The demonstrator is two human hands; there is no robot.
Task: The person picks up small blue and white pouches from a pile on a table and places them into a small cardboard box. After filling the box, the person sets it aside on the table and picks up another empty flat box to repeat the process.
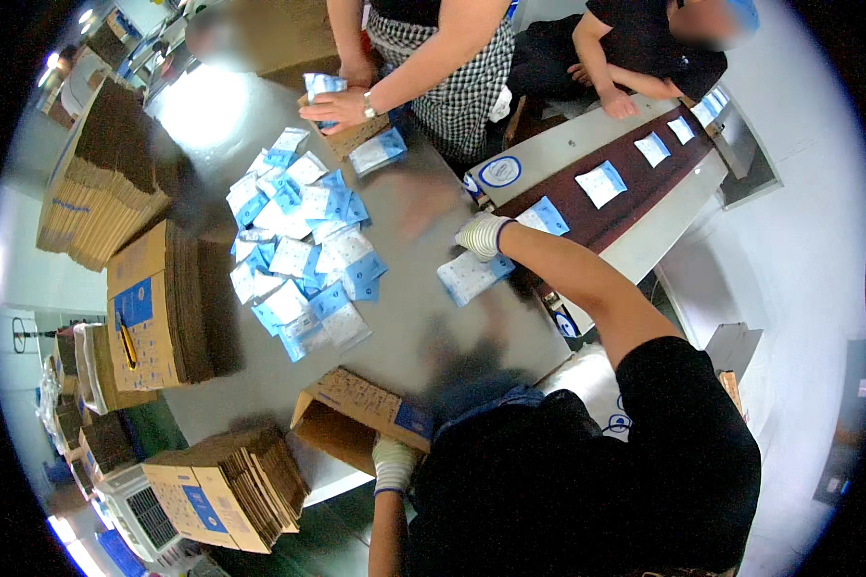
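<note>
On the steel bench (423, 317), the open carton (356, 413) sits at lower centre with the gloved left hand (394, 464) clasping its edge, while the gloved right hand (481, 236), at centre, closes on a blue-white pouch (471, 276).
</note>
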